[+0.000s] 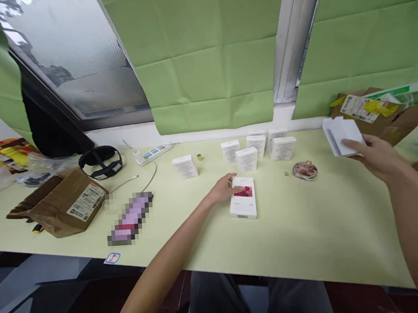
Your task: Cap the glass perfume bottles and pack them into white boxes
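My left hand (225, 188) has its fingers closed on the upper left edge of a flat white box (243, 208) with a red flower picture, which lies on the table. Off to the right, my right hand (375, 153) grips a folded white paperboard insert (342, 134), held up in front of a cardboard box. Between the hands, a round bottle with a floral pattern and gold neck (305, 170) lies on the table. Beside it is a tiny gold ring-like piece (286, 174). Behind the flat box stand several small white boxes (246, 160).
A gold cap (199, 157) sits near a lone white box (185, 167). Leftward are a pixelated phone-like object (131, 218), an open cardboard box (61, 203), a black headset (101, 162) and a power strip (155, 153). Another cardboard box (380, 117) fills the right back corner.
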